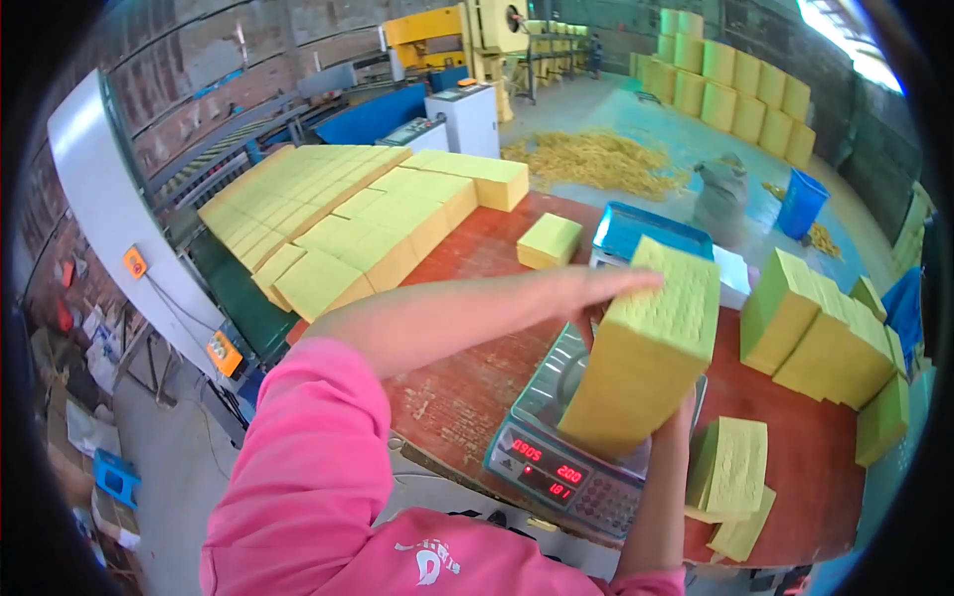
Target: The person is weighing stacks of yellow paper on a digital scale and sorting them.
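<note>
A tall stack of yellow paper [631, 372] stands tilted over the pan of a digital weighing scale [571, 487] with red lit figures. Its upper face shows rows of small punched marks. My left hand [608, 288] reaches across and presses its far left side near the top, thumb and fingers against the paper. Low on the right side, my right hand [679, 417] supports the stack; its fingers are mostly hidden behind the paper. Whether the base rests fully on the pan I cannot tell.
Many yellow stacks [388, 223] cover the table's left. A small block [550, 241] sits beside a second scale [651, 230]. More stacks [820, 328] stand right, with loose bundles [733, 467] near the front edge. A blue bin [802, 204] is on the floor beyond.
</note>
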`<state>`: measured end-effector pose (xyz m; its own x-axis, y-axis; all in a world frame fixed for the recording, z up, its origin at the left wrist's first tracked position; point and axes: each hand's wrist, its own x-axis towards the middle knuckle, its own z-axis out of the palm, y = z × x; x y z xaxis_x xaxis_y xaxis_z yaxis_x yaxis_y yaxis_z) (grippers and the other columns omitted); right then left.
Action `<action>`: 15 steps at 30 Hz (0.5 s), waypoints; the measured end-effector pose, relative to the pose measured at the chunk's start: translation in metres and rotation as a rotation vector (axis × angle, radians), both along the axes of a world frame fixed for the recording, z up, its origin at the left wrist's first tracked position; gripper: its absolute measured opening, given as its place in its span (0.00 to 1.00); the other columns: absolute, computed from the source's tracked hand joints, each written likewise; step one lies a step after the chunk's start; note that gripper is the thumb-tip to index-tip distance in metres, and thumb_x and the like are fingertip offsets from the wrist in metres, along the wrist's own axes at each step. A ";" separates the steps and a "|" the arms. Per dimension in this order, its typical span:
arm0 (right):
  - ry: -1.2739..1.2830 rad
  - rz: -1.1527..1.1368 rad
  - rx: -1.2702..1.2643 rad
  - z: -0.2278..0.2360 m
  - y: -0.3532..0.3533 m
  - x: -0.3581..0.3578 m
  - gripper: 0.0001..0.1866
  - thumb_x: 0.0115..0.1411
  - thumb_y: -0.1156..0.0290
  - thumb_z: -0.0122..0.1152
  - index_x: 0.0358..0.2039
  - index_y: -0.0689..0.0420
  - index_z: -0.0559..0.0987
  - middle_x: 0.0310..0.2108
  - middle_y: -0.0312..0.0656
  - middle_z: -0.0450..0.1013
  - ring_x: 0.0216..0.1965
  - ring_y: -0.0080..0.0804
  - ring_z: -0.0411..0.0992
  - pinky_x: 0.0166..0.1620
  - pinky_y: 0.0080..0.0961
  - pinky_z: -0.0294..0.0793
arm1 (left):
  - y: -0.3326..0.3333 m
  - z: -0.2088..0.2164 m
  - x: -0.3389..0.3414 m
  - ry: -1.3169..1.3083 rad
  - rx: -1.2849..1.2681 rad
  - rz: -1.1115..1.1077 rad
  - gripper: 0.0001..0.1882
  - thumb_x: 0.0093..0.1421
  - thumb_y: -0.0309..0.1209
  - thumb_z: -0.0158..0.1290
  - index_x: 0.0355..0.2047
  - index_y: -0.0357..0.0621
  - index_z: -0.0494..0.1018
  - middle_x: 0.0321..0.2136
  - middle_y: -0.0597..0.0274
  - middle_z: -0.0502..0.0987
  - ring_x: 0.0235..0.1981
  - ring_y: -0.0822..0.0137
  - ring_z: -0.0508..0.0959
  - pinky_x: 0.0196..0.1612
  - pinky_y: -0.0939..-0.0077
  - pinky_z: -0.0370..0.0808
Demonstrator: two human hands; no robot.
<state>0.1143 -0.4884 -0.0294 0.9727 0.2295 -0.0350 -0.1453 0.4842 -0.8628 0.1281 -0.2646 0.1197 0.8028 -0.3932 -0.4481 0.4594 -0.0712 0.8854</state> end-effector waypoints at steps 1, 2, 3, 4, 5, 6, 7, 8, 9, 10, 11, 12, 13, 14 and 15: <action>-0.302 -0.070 -0.586 0.004 -0.004 -0.018 0.25 0.69 0.55 0.45 0.60 0.56 0.68 0.57 0.43 0.68 0.57 0.35 0.68 0.56 0.32 0.70 | 0.003 0.006 -0.019 -0.014 -0.011 -0.047 0.39 0.60 0.59 0.50 0.64 0.48 0.61 0.62 0.60 0.67 0.61 0.67 0.68 0.63 0.68 0.64; -0.614 -0.160 -1.174 0.019 -0.011 -0.043 0.25 0.69 0.56 0.45 0.60 0.57 0.68 0.58 0.44 0.67 0.59 0.36 0.66 0.58 0.31 0.68 | 0.002 0.011 -0.035 -0.016 -0.012 -0.038 0.39 0.60 0.59 0.50 0.64 0.48 0.61 0.62 0.60 0.67 0.61 0.67 0.68 0.63 0.68 0.64; -0.442 -0.211 -0.823 0.029 -0.008 -0.066 0.23 0.69 0.60 0.45 0.59 0.60 0.68 0.59 0.44 0.66 0.59 0.35 0.65 0.58 0.31 0.67 | 0.003 0.012 -0.047 -0.008 -0.036 -0.100 0.39 0.61 0.59 0.50 0.64 0.46 0.61 0.62 0.60 0.66 0.62 0.67 0.67 0.64 0.68 0.62; -0.255 -0.305 -0.495 0.042 -0.016 -0.094 0.22 0.69 0.64 0.45 0.59 0.63 0.68 0.59 0.44 0.65 0.59 0.33 0.64 0.57 0.30 0.66 | -0.009 0.018 -0.051 0.001 -0.076 -0.216 0.40 0.61 0.59 0.49 0.64 0.45 0.60 0.63 0.59 0.65 0.62 0.67 0.66 0.64 0.69 0.61; -0.257 -0.287 -0.398 0.043 -0.007 -0.110 0.22 0.69 0.64 0.44 0.59 0.63 0.68 0.59 0.46 0.65 0.59 0.33 0.65 0.57 0.30 0.66 | -0.002 0.030 -0.070 0.000 -0.033 -0.200 0.41 0.61 0.59 0.49 0.64 0.43 0.60 0.63 0.58 0.64 0.62 0.67 0.66 0.63 0.69 0.62; -0.259 -0.300 -0.320 0.044 -0.010 -0.124 0.22 0.70 0.65 0.44 0.59 0.64 0.68 0.58 0.48 0.65 0.58 0.34 0.65 0.57 0.31 0.66 | 0.000 0.027 -0.071 -0.002 -0.032 -0.188 0.41 0.61 0.59 0.49 0.64 0.43 0.60 0.63 0.58 0.64 0.62 0.67 0.66 0.63 0.69 0.62; -0.202 -0.314 -0.290 0.038 -0.020 -0.136 0.22 0.70 0.64 0.43 0.59 0.64 0.68 0.57 0.48 0.67 0.57 0.35 0.67 0.56 0.32 0.67 | -0.002 0.022 -0.067 0.012 -0.008 -0.211 0.41 0.61 0.60 0.48 0.65 0.43 0.59 0.64 0.58 0.64 0.62 0.67 0.66 0.63 0.69 0.63; -0.147 -0.333 -0.255 0.028 -0.029 -0.148 0.22 0.70 0.63 0.43 0.59 0.64 0.68 0.55 0.49 0.68 0.55 0.35 0.68 0.55 0.33 0.69 | -0.003 0.021 -0.064 0.024 0.023 -0.239 0.42 0.61 0.61 0.48 0.65 0.42 0.59 0.64 0.57 0.64 0.62 0.67 0.66 0.63 0.70 0.63; -0.151 -0.352 -0.251 0.013 -0.038 -0.156 0.22 0.70 0.63 0.43 0.59 0.64 0.68 0.55 0.49 0.68 0.55 0.35 0.68 0.55 0.33 0.69 | -0.004 0.022 -0.059 0.024 0.029 -0.247 0.42 0.61 0.61 0.48 0.65 0.44 0.60 0.63 0.59 0.65 0.61 0.68 0.68 0.62 0.70 0.64; -0.018 -0.222 -0.262 -0.004 -0.049 -0.164 0.21 0.70 0.63 0.43 0.56 0.64 0.69 0.51 0.50 0.71 0.50 0.39 0.73 0.50 0.36 0.74 | -0.006 0.027 -0.056 0.018 0.030 -0.281 0.42 0.61 0.61 0.48 0.65 0.44 0.60 0.63 0.59 0.65 0.61 0.68 0.68 0.62 0.70 0.64; 0.116 -0.092 -0.263 -0.021 -0.055 -0.170 0.20 0.69 0.63 0.43 0.53 0.65 0.71 0.46 0.51 0.75 0.44 0.43 0.77 0.45 0.38 0.78 | -0.007 0.033 -0.056 0.041 0.017 -0.263 0.41 0.61 0.61 0.48 0.64 0.45 0.61 0.62 0.60 0.67 0.60 0.69 0.69 0.61 0.71 0.65; 0.127 -0.092 -0.206 -0.042 -0.048 -0.174 0.20 0.70 0.61 0.43 0.50 0.65 0.72 0.38 0.52 0.77 0.35 0.45 0.79 0.39 0.39 0.80 | -0.010 0.037 -0.056 0.066 0.005 -0.251 0.40 0.60 0.61 0.49 0.64 0.45 0.63 0.61 0.61 0.68 0.59 0.69 0.70 0.60 0.71 0.65; 0.230 0.067 -0.101 -0.039 -0.044 -0.173 0.22 0.69 0.60 0.44 0.53 0.64 0.71 0.44 0.49 0.75 0.43 0.41 0.75 0.46 0.37 0.76 | -0.006 0.036 -0.056 0.074 -0.005 -0.231 0.39 0.60 0.61 0.49 0.63 0.47 0.65 0.59 0.62 0.70 0.57 0.69 0.72 0.60 0.70 0.66; 0.332 0.219 0.004 -0.034 -0.042 -0.173 0.23 0.69 0.59 0.45 0.56 0.64 0.70 0.51 0.46 0.72 0.52 0.36 0.72 0.52 0.34 0.72 | -0.007 0.038 -0.057 0.075 0.002 -0.260 0.39 0.60 0.61 0.49 0.63 0.47 0.65 0.59 0.62 0.70 0.57 0.69 0.72 0.60 0.70 0.66; 0.331 0.192 0.015 -0.038 -0.035 -0.171 0.23 0.69 0.59 0.45 0.56 0.64 0.70 0.51 0.46 0.72 0.52 0.36 0.72 0.52 0.34 0.72 | -0.008 0.041 -0.060 0.055 0.047 -0.212 0.38 0.61 0.60 0.49 0.62 0.47 0.65 0.59 0.62 0.71 0.56 0.70 0.73 0.59 0.71 0.67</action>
<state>-0.0571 -0.5233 -0.0677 0.8483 0.4096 -0.3356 -0.5045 0.4329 -0.7470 0.0680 -0.2724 0.1604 0.6782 -0.5282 -0.5109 0.4772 -0.2122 0.8528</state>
